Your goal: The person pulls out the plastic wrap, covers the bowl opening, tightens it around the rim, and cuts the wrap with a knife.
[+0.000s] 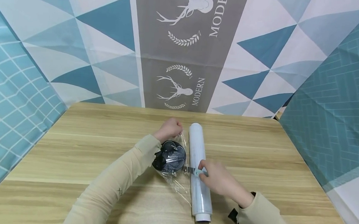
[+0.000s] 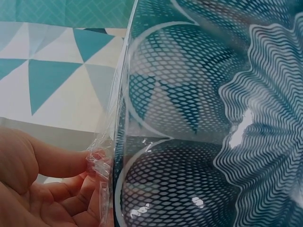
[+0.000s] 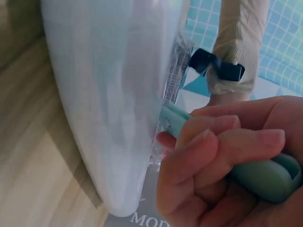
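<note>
A dark bowl [image 1: 175,159] with a pale petal pattern sits on the table beneath clear cling film [image 1: 179,185]. At its far side my left hand [image 1: 169,129] pinches the bunched film edge between thumb and fingers, close against the rim in the left wrist view. To the right lies a long roll of cling film [image 1: 197,143], with film stretching from it over the bowl. My right hand [image 1: 220,180] grips scissors [image 3: 175,120] by their pale teal handles. Their blades [image 1: 189,170] reach leftward across the roll to the film beside the bowl.
The wooden table [image 1: 105,131] extends around the bowl and roll. A patterned cloth [image 1: 109,54] hangs behind its far edge, with blue cloths [image 1: 13,93] along the sides. A dark strap [image 3: 220,66] shows on the left sleeve.
</note>
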The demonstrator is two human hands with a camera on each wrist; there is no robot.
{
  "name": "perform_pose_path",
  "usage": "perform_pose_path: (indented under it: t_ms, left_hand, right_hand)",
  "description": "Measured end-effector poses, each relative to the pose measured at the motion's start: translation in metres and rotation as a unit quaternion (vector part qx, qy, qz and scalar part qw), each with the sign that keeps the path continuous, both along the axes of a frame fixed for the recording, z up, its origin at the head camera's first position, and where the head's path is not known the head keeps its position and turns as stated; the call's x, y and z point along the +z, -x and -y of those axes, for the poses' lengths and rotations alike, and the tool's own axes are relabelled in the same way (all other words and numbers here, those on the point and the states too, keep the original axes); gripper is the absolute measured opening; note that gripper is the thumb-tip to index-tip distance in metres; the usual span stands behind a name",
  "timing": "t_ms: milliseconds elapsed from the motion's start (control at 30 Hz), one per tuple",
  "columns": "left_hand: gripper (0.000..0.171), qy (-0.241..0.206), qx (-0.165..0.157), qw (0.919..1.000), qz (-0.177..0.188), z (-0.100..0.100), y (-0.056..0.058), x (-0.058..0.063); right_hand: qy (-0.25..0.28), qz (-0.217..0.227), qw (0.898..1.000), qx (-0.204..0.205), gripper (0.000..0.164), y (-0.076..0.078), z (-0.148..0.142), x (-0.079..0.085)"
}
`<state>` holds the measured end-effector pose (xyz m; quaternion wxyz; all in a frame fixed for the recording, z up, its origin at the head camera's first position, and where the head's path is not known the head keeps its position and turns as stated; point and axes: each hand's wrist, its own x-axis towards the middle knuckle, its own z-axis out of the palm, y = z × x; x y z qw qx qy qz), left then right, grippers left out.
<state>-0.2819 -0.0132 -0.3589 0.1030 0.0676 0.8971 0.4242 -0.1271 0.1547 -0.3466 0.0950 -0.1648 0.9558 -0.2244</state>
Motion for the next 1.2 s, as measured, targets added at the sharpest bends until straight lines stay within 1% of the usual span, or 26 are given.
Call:
perform_pose_path:
  t_ms: [133,200,500,633,800,1000,1200]
  left_hand:
    - [0.02,-0.017,-0.002,0.9998,0.008,0.001,-0.001,-0.001]
    - [0.02,-0.023,-0.004,0.9997,0.01,0.001,-0.001,-0.001]
    - [0.021,-0.037,0.004,0.999,0.025,0.0,-0.001,-0.001]
    - [0.018,-0.029,0.008,0.9993,0.02,0.0,-0.001,0.0]
    - [0.016,-0.026,0.008,0.9995,0.016,0.001,-0.001,0.001]
    - [0.017,-0.029,0.004,0.9994,0.02,0.002,-0.001,0.001]
    - [0.017,-0.019,0.002,0.9996,0.02,0.003,0.0,0.001]
  right_hand:
    - [0.012,0.012,1.0,0.011,0.013,-0.01,-0.001,0.0]
    - [0.017,0.011,1.0,0.017,0.011,-0.015,0.0,0.0]
    - [0.029,0.015,0.999,0.022,0.006,-0.039,-0.004,-0.003]
    - [0.034,0.02,0.999,0.024,0.006,-0.048,-0.006,-0.003]
    - [0.032,0.03,0.998,0.038,0.008,-0.058,-0.007,-0.003]
    - [0.023,0.035,0.998,0.049,0.01,-0.07,-0.008,-0.006]
    - [0.043,0.056,0.995,0.077,0.01,-0.081,-0.009,-0.012]
